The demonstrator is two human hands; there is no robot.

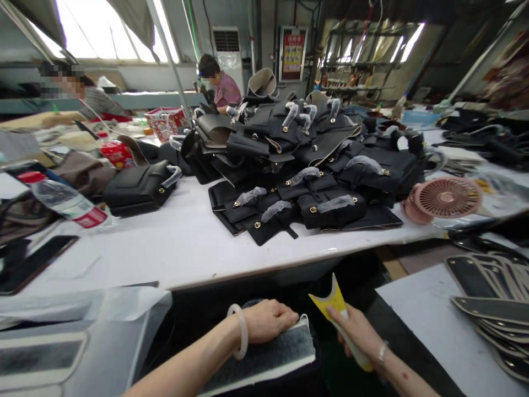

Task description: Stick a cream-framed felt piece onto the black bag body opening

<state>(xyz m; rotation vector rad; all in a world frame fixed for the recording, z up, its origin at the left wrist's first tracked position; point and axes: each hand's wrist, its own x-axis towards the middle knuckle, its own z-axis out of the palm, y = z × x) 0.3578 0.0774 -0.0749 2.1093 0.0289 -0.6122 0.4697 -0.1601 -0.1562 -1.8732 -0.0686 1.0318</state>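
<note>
My left hand lies palm down on a dark panel with a pale border, its fingers stretched towards the panel's right end. Nothing shows in its grip, though the underside of the fingers is hidden. To the right, my right hand is closed round a yellow scraper-like tool with a notched, forked wide end. That wide end points up and away from me, apart from the panel. The tool's lower end shows below my palm.
Black handbags with wrapped handles pile up on the white table. A pink fan, a bottle and a phone stand or lie there too. Dark trimmed pieces are stacked at right. Two people work beyond.
</note>
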